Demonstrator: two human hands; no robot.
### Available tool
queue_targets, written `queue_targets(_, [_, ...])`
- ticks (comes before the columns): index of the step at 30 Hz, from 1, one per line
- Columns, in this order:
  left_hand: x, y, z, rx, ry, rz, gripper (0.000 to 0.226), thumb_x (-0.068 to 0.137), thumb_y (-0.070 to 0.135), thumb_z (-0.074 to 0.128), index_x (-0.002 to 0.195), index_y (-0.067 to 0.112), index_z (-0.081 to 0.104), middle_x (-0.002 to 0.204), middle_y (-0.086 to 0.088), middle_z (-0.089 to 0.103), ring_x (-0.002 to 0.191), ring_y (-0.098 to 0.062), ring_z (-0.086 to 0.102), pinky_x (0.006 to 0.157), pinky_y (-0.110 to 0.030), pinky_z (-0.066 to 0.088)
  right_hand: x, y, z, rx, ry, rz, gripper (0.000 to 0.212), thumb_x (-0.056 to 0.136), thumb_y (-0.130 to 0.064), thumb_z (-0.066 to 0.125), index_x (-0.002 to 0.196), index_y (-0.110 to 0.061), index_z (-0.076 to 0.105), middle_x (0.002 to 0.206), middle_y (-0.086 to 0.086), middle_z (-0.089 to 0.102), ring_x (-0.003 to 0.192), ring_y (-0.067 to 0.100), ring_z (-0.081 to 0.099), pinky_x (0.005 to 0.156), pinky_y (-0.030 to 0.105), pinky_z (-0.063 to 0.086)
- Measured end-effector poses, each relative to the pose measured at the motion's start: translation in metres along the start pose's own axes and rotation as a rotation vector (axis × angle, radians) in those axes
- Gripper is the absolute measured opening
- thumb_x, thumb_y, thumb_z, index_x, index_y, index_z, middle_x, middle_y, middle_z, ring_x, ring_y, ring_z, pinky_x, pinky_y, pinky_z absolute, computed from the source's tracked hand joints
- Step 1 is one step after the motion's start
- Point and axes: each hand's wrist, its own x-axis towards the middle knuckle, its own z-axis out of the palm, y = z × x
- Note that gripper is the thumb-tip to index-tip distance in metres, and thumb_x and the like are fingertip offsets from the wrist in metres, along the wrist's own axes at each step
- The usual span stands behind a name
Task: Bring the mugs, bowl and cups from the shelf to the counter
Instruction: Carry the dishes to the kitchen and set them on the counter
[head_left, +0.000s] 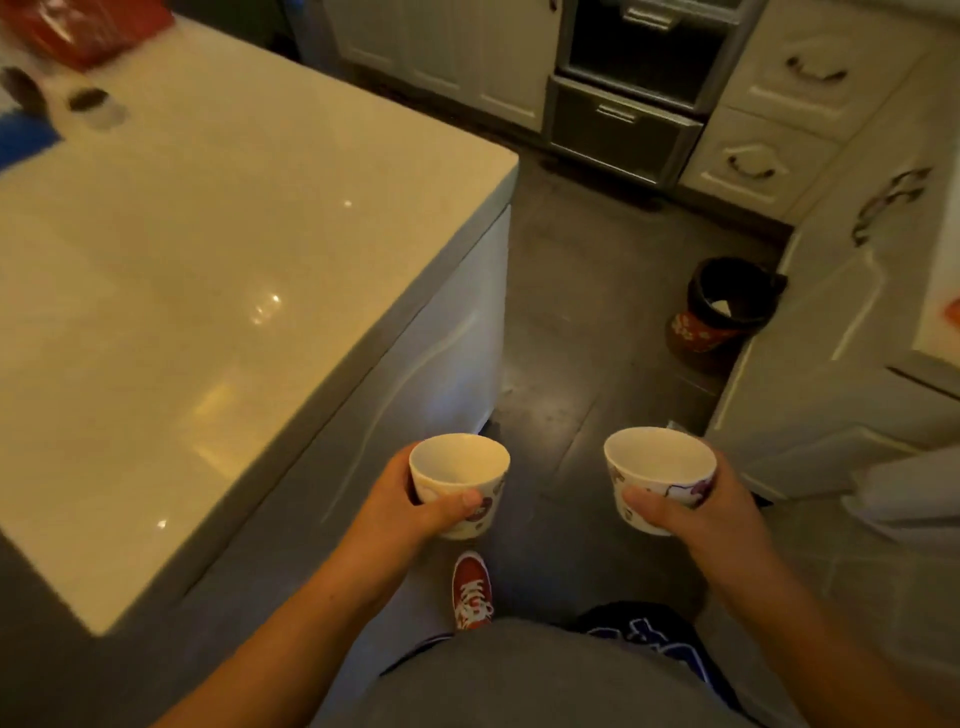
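A pale glossy counter (208, 291) fills the left side, its surface bare near the person. Over the dark floor beside its corner, the left hand (400, 504) has its fingers wrapped around a small white cup (460, 483), thumb pressed across the printed side. The right hand (696, 512) clamps a matching cup (660, 475) the same way. Both cups stand upright and look empty. Their printed patterns show no readable writing.
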Motion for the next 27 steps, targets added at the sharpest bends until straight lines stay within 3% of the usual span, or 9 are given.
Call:
queue_targets(3, [0.051, 0.03, 0.028, 0.044, -0.095, 0.014, 0.072, 0.049, 0.044, 0.083, 0.115, 0.029, 0.059, 0.106, 0.006, 0.073, 0.093, -0.003, 0.072, 0.067, -0.016, 0.057, 0.021, -0.002, -0.027, 0.062, 0.101, 0.034, 0.084, 0.042, -0.045, 0.078, 0.119, -0.032, 0.047, 0.102, -0.021, 0.057, 0.089, 0.0, 0.057, 0.065, 0.016, 0.044])
queue_targets(9, [0.153, 0.082, 0.121, 0.119, -0.261, 0.017, 0.078, 0.049, 0.046, 0.082, 0.12, 0.024, 0.058, 0.105, 0.006, 0.076, 0.099, -0.012, 0.071, 0.075, -0.024, 0.059, 0.082, 0.02, -0.097, 0.177, 0.286, 0.087, 0.065, 0.062, -0.006, 0.085, 0.11, -0.033, 0.051, 0.102, -0.014, 0.061, 0.092, 0.006, 0.06, 0.066, 0.022, 0.049])
queue_targets(13, [0.219, 0.115, 0.19, 0.118, -0.306, 0.008, 0.074, 0.049, 0.04, 0.083, 0.117, 0.025, 0.058, 0.11, 0.0, 0.072, 0.101, -0.015, 0.071, 0.08, -0.029, 0.06, 0.139, 0.025, -0.15, 0.195, 0.324, 0.117, 0.068, 0.06, -0.004, 0.085, 0.115, -0.027, 0.053, 0.103, -0.012, 0.062, 0.094, 0.007, 0.06, 0.066, 0.023, 0.048])
queue_targets(15, [0.246, 0.131, 0.22, 0.127, -0.318, 0.01, 0.07, 0.053, 0.033, 0.087, 0.116, 0.025, 0.059, 0.107, 0.0, 0.074, 0.099, -0.012, 0.072, 0.076, -0.024, 0.059, 0.17, 0.019, -0.175, 0.195, 0.316, 0.117, 0.063, 0.06, -0.007, 0.086, 0.104, -0.038, 0.054, 0.1, -0.016, 0.062, 0.089, 0.003, 0.06, 0.064, 0.017, 0.046])
queue_targets(20, [0.288, 0.166, 0.261, 0.12, -0.289, 0.012, 0.055, 0.067, 0.022, 0.087, 0.114, 0.026, 0.058, 0.099, 0.015, 0.076, 0.092, -0.003, 0.072, 0.069, -0.015, 0.056, 0.25, -0.019, -0.219, 0.157, 0.224, 0.076, 0.064, 0.057, -0.019, 0.087, 0.103, -0.043, 0.05, 0.102, -0.018, 0.06, 0.092, 0.003, 0.058, 0.065, 0.017, 0.046])
queue_targets(22, [0.301, 0.179, 0.263, 0.116, -0.244, -0.004, 0.059, 0.065, 0.025, 0.086, 0.117, 0.025, 0.058, 0.102, 0.01, 0.076, 0.094, -0.005, 0.072, 0.07, -0.018, 0.057, 0.284, -0.038, -0.226, 0.129, 0.188, 0.034, 0.062, 0.058, -0.019, 0.088, 0.099, -0.046, 0.05, 0.101, -0.021, 0.059, 0.091, 0.001, 0.058, 0.066, 0.015, 0.045])
queue_targets(27, [0.34, 0.203, 0.253, 0.128, -0.12, -0.017, 0.066, 0.063, 0.045, 0.088, 0.119, 0.032, 0.056, 0.115, 0.004, 0.068, 0.104, -0.017, 0.068, 0.081, -0.029, 0.059, 0.366, -0.082, -0.228, 0.092, 0.087, -0.044, 0.073, 0.061, -0.023, 0.086, 0.122, -0.035, 0.047, 0.109, -0.017, 0.06, 0.098, 0.005, 0.059, 0.068, 0.017, 0.051])
